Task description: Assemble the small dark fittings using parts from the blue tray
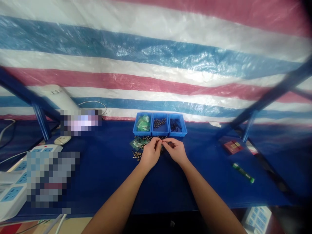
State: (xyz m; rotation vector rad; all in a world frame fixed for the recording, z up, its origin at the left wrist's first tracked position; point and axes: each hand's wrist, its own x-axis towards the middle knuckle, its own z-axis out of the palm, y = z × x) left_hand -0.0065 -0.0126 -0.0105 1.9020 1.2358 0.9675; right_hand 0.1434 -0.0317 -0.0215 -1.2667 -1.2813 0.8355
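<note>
My left hand and my right hand meet over the blue table, fingertips pinched together on a tiny part too small to name. Just under and left of them lies a pile of small metal parts and small clear bags. Behind the hands stand three joined blue bins: the left one holds green bags, the middle one small metal pieces, the right one dark pieces.
A white power strip and cables sit at the left edge, with a white mouse behind. A green pen-like tube and a small red box lie at the right. A striped tarp hangs behind blue frame posts.
</note>
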